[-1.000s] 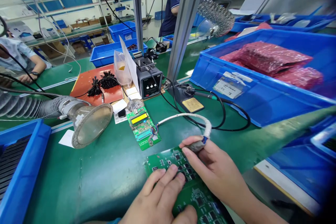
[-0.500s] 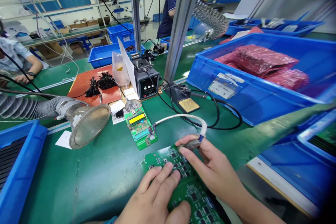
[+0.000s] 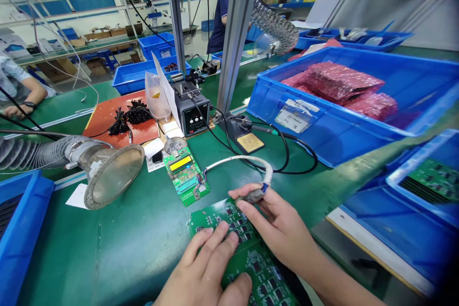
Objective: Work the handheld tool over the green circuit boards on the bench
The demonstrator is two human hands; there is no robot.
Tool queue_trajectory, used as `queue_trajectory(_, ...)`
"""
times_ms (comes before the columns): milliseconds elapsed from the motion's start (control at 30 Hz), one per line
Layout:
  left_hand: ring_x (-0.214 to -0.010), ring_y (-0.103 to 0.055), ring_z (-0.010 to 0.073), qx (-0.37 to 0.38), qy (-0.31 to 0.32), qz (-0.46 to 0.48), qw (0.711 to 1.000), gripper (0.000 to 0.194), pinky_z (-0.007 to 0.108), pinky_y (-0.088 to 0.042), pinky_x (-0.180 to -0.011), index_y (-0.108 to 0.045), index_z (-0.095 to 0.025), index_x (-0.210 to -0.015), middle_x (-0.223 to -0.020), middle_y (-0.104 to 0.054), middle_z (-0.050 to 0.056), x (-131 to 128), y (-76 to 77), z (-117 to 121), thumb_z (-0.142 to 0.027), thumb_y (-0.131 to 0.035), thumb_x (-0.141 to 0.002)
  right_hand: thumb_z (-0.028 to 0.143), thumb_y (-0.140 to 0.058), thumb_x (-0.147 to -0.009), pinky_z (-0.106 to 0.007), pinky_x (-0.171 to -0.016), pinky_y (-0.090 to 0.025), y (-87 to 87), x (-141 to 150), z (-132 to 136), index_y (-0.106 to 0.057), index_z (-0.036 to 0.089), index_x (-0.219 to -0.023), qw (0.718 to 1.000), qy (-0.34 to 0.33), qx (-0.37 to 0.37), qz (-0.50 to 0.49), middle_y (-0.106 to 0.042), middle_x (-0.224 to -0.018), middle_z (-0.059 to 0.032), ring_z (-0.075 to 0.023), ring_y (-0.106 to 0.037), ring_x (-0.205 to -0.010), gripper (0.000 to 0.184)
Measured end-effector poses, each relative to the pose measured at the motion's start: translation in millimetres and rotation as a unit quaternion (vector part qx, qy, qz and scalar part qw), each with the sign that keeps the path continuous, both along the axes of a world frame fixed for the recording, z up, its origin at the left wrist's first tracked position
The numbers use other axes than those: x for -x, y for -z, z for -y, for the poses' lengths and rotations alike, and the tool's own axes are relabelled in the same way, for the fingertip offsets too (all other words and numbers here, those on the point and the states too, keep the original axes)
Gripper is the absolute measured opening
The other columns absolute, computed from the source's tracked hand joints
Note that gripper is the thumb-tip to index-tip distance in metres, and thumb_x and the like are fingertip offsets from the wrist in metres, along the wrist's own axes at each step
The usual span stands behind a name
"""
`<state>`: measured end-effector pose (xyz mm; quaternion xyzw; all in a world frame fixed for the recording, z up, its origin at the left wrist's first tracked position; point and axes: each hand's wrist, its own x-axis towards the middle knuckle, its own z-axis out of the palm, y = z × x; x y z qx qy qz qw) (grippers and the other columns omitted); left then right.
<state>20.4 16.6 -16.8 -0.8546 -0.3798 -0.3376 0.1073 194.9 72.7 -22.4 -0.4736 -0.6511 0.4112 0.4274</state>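
Note:
A green circuit board panel (image 3: 247, 260) with several black chips lies at the front of the bench. My left hand (image 3: 211, 267) rests on it with fingers spread, pressing its surface. Between thumb and fingers my right hand (image 3: 276, 224) pinches a grey, tape-wrapped cable connector (image 3: 253, 196) against the panel's far edge; its tip is hidden by the fingers. From the connector a white sleeved cable (image 3: 251, 158) curves back to a small green board with a lit yellow display (image 3: 181, 164) and a teal socket, lying just beyond the panel.
A fume extractor hood (image 3: 114, 177) stands at left. Behind sit a soldering station (image 3: 195, 117) and an iron stand with sponge (image 3: 250, 142). A large blue bin (image 3: 322, 138) holds pink bags at right; more blue bins (image 3: 25, 234) flank the bench. Co-workers are farther back.
The whole view has shifted slightly, so the scene sits farther left. Both hands keep the same hold on the panel and the connector.

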Motion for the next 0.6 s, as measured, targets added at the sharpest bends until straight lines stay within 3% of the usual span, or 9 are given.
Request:
queue_trajectory(300,-0.093,-0.069,0.0126,-0.01,0.002,0.001,1.0,0.033,0.023,-0.057,-0.078,-0.064,-0.009,-0.1,-0.095,-0.074,0.0,2.3,-1.7,1.7,-0.028,-0.037,-0.102,0.031,-0.053,-0.091,-0.035,-0.084,-0.054,1.7,0.9,-0.6,-0.058,0.021,-0.096,1.0,0.0,-0.006,0.001,-0.07,-0.096,-0.0069,-0.0223,-0.067,-0.092,0.012)
queue_trajectory(533,-0.098,-0.067,0.0139,-0.005,-0.019,0.075,0.997,0.027,0.024,-0.053,-0.09,-0.068,-0.023,-0.086,-0.095,-0.072,-0.004,-4.9,7.7,3.8,-0.033,-0.047,-0.099,0.031,-0.053,-0.091,-0.034,-0.084,-0.053,1.9,-0.4,-0.8,-0.058,0.021,-0.096,1.0,0.0,-0.014,0.001,-0.07,-0.097,-0.0062,-0.0216,-0.066,-0.093,0.012)
queue_trajectory(600,-0.098,-0.067,0.0144,0.004,-0.014,0.049,0.999,0.03,0.025,-0.055,-0.087,-0.068,-0.021,-0.088,-0.096,-0.072,-0.003,-5.5,7.3,4.2,-0.031,-0.043,-0.1,0.031,-0.053,-0.091,-0.035,-0.084,-0.053,1.3,0.3,-0.6,-0.058,0.021,-0.095,1.0,0.003,-0.014,0.0,-0.07,-0.096,-0.0064,-0.0221,-0.067,-0.092,0.012)
